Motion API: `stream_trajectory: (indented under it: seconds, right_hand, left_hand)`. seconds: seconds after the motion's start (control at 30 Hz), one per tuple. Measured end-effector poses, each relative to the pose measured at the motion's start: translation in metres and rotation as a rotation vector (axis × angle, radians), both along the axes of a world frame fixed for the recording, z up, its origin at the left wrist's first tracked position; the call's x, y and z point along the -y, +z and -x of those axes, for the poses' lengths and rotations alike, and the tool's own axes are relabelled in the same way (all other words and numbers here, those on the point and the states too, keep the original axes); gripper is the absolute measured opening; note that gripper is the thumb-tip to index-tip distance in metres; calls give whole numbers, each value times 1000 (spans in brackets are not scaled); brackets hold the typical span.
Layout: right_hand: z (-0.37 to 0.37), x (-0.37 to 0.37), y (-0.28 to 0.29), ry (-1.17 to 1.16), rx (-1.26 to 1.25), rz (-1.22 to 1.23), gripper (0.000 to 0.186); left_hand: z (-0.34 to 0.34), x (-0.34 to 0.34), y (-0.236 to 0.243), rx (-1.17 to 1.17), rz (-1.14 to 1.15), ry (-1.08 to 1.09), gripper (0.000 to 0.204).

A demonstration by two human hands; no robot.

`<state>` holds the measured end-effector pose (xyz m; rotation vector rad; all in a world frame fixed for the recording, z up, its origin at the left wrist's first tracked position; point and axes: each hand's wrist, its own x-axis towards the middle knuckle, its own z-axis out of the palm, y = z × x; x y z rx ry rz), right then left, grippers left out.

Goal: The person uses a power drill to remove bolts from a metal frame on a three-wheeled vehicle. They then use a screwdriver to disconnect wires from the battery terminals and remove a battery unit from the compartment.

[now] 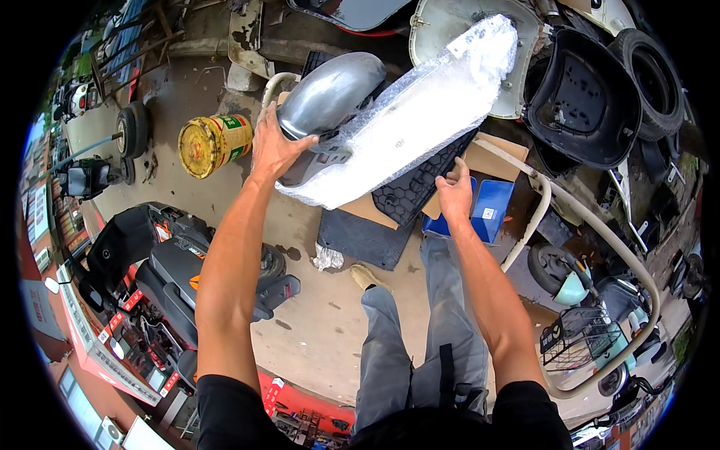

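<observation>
My left hand [279,146] is closed over the near left edge of a glossy grey curved fender [330,90], its thumb reaching across the lower rim. Beside the fender, a long white panel [412,120] in clear bubble wrap slants up to the right. Below that panel lies a black textured mat [409,191] with pieces of brown cardboard about it. The fingers of my right hand [455,196] curl at the mat's right edge, in a pinch; cardboard lies close by and the fingertips are partly hidden.
A blue box [480,210] sits by my right hand. Left stands a yellow bucket [214,144]; a grey scooter [172,262] is nearer. On the right are a bent cream metal tube [637,274], a black plastic shell [585,97], tyres [652,82] and a wire basket [577,337].
</observation>
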<state>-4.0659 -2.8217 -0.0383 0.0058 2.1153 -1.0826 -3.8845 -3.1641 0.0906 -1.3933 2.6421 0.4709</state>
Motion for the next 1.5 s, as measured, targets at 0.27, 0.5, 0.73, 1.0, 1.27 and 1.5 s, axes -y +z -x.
stream_trajectory:
  seconds: [0.27,0.5,0.73,1.0,1.27,1.5]
  right_hand:
    - [-15,-15,-69,-283,393,173,60]
    - [28,-33,-88,-164,791,315,40]
    - [17,-56,-30,-127,893,522,35]
    - [-12,-122,68,-83,995,475,62]
    - [-26,-111,224,14,1055,600,77]
    - [-49,-43,319,168,1164,666,69]
  left_hand:
    - [23,4,-6,52,-127,59,118]
    - [19,17,4,-66,-206,59,96]
    - [-6,10,23,-46,-204,40,84]
    - [-59,-31,123,-89,-104,6,68]
    - [-123,-69,328,-219,-5,172,63]
    - [-183,-52,473,-472,31,270,59]
